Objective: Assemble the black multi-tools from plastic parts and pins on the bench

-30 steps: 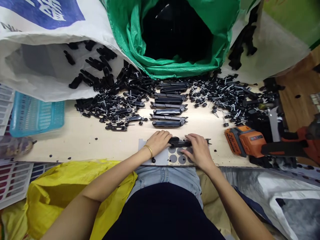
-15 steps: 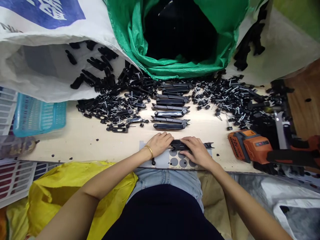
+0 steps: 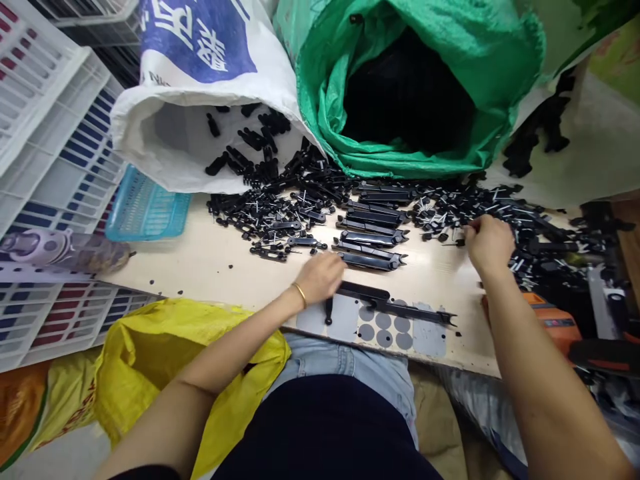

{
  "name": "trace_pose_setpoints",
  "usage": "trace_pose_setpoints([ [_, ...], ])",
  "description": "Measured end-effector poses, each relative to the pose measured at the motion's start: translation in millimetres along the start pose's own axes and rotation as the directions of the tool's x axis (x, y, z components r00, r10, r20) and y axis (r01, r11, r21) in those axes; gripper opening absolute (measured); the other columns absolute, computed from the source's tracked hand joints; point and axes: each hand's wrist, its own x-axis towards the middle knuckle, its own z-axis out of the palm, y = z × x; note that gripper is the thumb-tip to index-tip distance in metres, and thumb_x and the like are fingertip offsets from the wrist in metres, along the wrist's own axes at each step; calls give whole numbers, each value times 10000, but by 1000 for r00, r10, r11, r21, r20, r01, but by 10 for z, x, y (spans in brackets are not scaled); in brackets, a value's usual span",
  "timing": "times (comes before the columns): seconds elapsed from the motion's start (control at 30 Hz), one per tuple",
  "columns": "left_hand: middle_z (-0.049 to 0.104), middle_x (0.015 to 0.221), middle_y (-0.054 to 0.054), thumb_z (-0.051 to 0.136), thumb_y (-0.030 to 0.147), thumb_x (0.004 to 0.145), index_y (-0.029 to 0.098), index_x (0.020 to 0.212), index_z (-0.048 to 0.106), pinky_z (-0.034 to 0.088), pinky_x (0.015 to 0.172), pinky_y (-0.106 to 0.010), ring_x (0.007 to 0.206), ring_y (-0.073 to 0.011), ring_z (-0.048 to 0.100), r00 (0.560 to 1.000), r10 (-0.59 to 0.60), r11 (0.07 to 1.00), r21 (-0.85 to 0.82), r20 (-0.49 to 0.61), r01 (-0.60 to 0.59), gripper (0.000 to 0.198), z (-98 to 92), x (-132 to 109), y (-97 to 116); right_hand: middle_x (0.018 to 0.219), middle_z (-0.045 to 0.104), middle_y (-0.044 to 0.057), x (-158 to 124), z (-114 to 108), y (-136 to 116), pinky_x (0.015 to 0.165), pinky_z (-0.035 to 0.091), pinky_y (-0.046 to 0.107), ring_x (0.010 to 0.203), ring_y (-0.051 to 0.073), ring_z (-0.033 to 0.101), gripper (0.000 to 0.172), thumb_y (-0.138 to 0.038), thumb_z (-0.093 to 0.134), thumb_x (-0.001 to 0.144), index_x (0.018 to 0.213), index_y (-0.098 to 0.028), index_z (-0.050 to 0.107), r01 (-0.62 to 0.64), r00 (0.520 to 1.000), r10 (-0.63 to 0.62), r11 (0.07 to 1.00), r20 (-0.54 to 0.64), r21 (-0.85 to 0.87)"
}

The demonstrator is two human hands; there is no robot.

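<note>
A long black plastic bar point(image 3: 395, 307) lies on the wooden bench across a grey plate with round dots point(image 3: 385, 327). My left hand point(image 3: 323, 277) rests curled on the bar's left end, fingers closed over it. My right hand point(image 3: 487, 243) reaches into the heap of small black pieces with metal pins point(image 3: 450, 210) at the right, its fingers pinched on something I cannot make out. A row of assembled black bars point(image 3: 373, 237) lies just beyond the left hand.
A green sack point(image 3: 410, 87) and a white sack point(image 3: 200, 100) spilling black parts point(image 3: 265, 193) stand at the back. A blue basket point(image 3: 145, 213) sits left, an orange drill point(image 3: 555, 323) right, a yellow bag point(image 3: 150, 347) below the bench edge, white crates point(image 3: 45, 133) far left.
My right hand left the bar and moved up-right into the pin heap. The left hand stays on the bar's left end. The view swung left.
</note>
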Motion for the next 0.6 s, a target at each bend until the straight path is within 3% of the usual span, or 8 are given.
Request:
trace_pose_setpoints([
  [0.07,582,934,-93,399,139,853,148,999,596,454,788,-333,896,-205,536,964,-252,967,5,-84,253,245,-70,62,-301,740,596,126,-4,-69,61,708,347,389,762,194,545,109,-215,627,732,683,-143,563,-44,993,57,991,-104,125],
  [0.13,578,1007,-102,423,117,833,162,1085,570,454,836,-353,963,-226,528,919,-377,924,26,-115,382,295,-117,193,-571,673,572,70,-97,-153,88,660,391,360,625,140,549,99,-208,621,735,702,-157,542,-150,966,219,907,-137,393],
  [0.23,577,1068,-117,418,76,814,183,1153,531,444,843,-372,1011,-257,514,912,-407,903,127,-44,410,373,-145,425,-798,650,555,12,-444,-283,1,533,439,285,471,84,530,90,-227,596,760,753,-167,530,-279,920,388,554,53,785],
  [0.3,589,1039,-131,394,56,817,177,1143,528,440,812,-376,998,-272,517,915,-404,895,203,-7,397,373,-142,531,-837,703,587,7,-795,-342,-146,527,485,257,493,80,564,143,-273,634,742,772,-164,546,-307,935,287,365,207,879],
  [0.33,595,1020,-136,382,50,821,172,1129,532,435,804,-376,988,-275,520,920,-392,894,237,3,380,364,-135,559,-839,731,605,5,-987,-355,-237,542,509,255,521,85,586,187,-305,664,721,788,-163,562,-337,938,195,325,286,884],
  [0.4,603,989,-138,361,54,838,167,1097,544,420,806,-381,976,-275,521,939,-345,899,292,8,328,337,-110,566,-835,737,620,0,-1353,-349,-421,563,532,255,563,96,613,244,-355,687,707,815,-163,584,-402,913,71,320,401,858],
  [0.5,603,976,-134,326,90,876,175,1078,556,402,802,-386,981,-276,514,961,-277,907,327,-19,268,318,-54,507,-839,711,632,7,-1736,-291,-613,566,533,263,579,115,624,261,-396,659,739,828,-161,586,-416,898,24,376,440,828],
  [0.6,608,963,-132,301,127,903,182,1054,577,391,803,-383,982,-272,507,970,-239,923,301,-45,241,319,3,450,-842,637,628,11,-1863,-264,-674,575,523,278,568,137,621,244,-409,588,802,845,-168,589,-294,927,-13,592,374,750],
])
